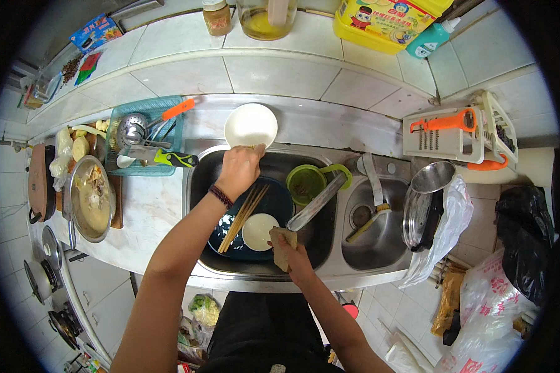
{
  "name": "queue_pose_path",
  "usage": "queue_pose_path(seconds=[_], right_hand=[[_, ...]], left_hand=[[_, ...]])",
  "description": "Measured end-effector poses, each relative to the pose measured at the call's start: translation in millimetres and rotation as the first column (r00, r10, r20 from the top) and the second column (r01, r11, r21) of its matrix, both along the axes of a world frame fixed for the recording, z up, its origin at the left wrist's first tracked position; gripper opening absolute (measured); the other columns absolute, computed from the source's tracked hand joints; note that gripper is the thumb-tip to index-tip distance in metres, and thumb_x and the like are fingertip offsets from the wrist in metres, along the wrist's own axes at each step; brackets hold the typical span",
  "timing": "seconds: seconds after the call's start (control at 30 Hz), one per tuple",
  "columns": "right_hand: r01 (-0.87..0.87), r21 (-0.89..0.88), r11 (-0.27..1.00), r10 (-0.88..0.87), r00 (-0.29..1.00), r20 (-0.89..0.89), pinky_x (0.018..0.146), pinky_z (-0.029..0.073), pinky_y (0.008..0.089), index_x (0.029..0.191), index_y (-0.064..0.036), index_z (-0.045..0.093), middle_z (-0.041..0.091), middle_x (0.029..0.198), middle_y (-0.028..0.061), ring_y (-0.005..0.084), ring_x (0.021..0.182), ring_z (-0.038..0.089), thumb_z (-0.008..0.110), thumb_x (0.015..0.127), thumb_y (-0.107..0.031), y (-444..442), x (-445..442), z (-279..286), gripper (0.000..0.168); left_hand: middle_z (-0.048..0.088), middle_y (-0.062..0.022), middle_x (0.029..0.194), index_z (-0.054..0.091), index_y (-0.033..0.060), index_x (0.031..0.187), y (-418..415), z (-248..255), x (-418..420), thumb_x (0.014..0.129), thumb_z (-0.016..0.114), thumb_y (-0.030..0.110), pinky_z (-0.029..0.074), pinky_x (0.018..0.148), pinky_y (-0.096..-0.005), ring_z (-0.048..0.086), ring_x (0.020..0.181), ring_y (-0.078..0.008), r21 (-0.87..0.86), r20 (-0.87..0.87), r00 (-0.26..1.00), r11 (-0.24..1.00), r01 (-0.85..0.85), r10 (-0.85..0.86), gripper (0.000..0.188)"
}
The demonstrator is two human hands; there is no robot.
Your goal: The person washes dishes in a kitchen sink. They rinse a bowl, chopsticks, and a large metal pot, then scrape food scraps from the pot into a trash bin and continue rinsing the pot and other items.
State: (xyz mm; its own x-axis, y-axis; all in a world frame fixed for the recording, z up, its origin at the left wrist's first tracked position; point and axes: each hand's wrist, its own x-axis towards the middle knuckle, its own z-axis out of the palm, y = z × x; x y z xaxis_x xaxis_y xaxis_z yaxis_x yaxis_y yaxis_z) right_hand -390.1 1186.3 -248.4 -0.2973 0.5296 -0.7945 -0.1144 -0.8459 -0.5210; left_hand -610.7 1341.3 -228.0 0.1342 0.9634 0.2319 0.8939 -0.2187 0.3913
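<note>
My left hand (239,170), a beaded bracelet on its wrist, grips the near rim of a white bowl (250,123) at the sink's back edge. Whether the bowl rests on the counter or hangs above it, I cannot tell. A worn, brownish-grey scrubbing cloth or sponge (281,245) is in my right hand (298,261), over the front of the large sink basin (319,247). Between my hands, a bundle of wooden chopsticks (244,219) and a second white bowl (260,232) lie in a dark blue dish (280,200). Behind them sits a green handled cup (305,184).
A metal faucet (317,203) slants across the basin. The small basin (378,252) holds a brush (368,224). On the left are a teal basket (144,105) of utensils, a knife with a green-black handle (176,158) and a pan of cloudy food (92,205). Graters (441,135) stand right.
</note>
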Motion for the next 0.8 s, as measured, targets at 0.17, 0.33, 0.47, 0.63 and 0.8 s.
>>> queue_pose_path(seconds=[0.17, 0.33, 0.47, 0.63, 0.8], right_hand=[[-0.211, 0.073, 0.975, 0.206, 0.976, 0.072, 0.077, 0.046, 0.0255, 0.134, -0.001, 0.043, 0.058, 0.117, 0.0111, 0.0140, 0.091, 0.059, 0.054, 0.096, -0.033, 4.1, 2.0, -4.5, 0.051], [-0.113, 0.214, 0.970, 0.090, 0.989, 0.114, 0.066, 0.048, 0.0254, 0.140, -0.009, 0.031, 0.058, 0.107, 0.0111, 0.0118, 0.081, 0.058, 0.050, 0.096, -0.025, 3.2, 2.2, -23.5, 0.050], [-0.412, 0.391, 0.823, 0.267, 0.888, 0.374, 0.072, 0.050, 0.0317, 0.133, -0.006, 0.042, 0.059, 0.107, 0.0122, 0.0191, 0.087, 0.059, 0.051, 0.094, -0.020, 2.0, 0.3, -45.2, 0.042], [-0.668, 0.521, 0.531, 0.387, 0.738, 0.553, 0.086, 0.048, 0.0418, 0.117, -0.001, 0.058, 0.061, 0.109, 0.0206, 0.0365, 0.098, 0.059, 0.055, 0.087, -0.010, -2.2, -14.6, -63.7, 0.032], [-0.777, 0.421, 0.467, 0.356, 0.601, 0.716, 0.089, 0.046, 0.0445, 0.118, -0.001, 0.059, 0.060, 0.109, 0.0237, 0.0424, 0.100, 0.057, 0.056, 0.082, -0.005, 8.4, -26.6, -81.0, 0.036]], left_hand=[[0.064, -0.0183, 0.072, 0.065, 0.0029, 0.099, 9.3, 0.2, -4.9, 0.084, 0.060, 0.012, 0.050, 0.063, -0.0436, 0.063, 0.067, -0.0347, -0.026, -0.042, 0.998, 0.998, 0.054, -0.055, 0.018], [0.067, -0.0150, 0.078, 0.067, 0.0047, 0.099, -22.4, 6.7, 3.5, 0.087, 0.063, 0.017, 0.052, 0.059, -0.0399, 0.065, 0.067, -0.0311, 0.297, 0.220, 0.975, 0.954, -0.046, -0.021, 0.017], [0.062, -0.0178, 0.064, 0.068, 0.0033, 0.074, -124.8, -7.6, 30.2, 0.090, 0.059, 0.022, 0.051, 0.052, -0.0408, 0.063, 0.056, -0.0328, -0.362, 0.110, 0.947, 0.899, -0.245, 0.302, 0.027], [0.063, -0.0245, 0.065, 0.065, -0.0037, 0.067, -208.2, -83.6, 59.3, 0.088, 0.060, 0.026, 0.052, 0.057, -0.0450, 0.064, 0.061, -0.0381, -0.637, -0.018, 0.939, 0.721, -0.275, 0.343, 0.036], [0.065, -0.0291, 0.084, 0.064, -0.0106, 0.085, -212.3, -165.8, 65.5, 0.083, 0.060, 0.017, 0.053, 0.069, -0.0445, 0.065, 0.079, -0.0402, -0.810, 0.087, 0.682, 0.450, -0.376, 0.726, 0.028]])
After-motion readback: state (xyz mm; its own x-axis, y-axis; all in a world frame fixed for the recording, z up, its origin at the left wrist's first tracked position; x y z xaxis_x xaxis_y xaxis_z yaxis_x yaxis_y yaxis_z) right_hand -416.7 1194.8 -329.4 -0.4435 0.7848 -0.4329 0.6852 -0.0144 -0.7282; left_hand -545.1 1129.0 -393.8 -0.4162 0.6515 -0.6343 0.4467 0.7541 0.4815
